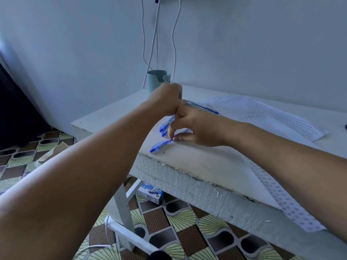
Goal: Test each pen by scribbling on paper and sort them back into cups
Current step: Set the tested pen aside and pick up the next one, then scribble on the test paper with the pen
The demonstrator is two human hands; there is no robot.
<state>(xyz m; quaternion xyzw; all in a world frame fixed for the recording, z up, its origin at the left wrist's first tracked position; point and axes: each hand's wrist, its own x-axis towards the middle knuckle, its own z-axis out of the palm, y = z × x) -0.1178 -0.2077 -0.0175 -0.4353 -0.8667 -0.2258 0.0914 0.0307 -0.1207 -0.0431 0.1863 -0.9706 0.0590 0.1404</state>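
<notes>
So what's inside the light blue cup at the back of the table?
Cannot tell: only the light blue cup's outer wall and rim show, no pens above the rim. The left hand covers its lower right side.

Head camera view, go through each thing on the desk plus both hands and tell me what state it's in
Left hand: closed around a bunch of blue pens.
Bunch of blue pens: gripped, ends sticking out below the fist.
Right hand: fingertips pinching a single pen.
Single pen: lying on the desk near the edge.
Cup: upright; contents hidden.
Printed paper: lying flat, unrolled.
</notes>
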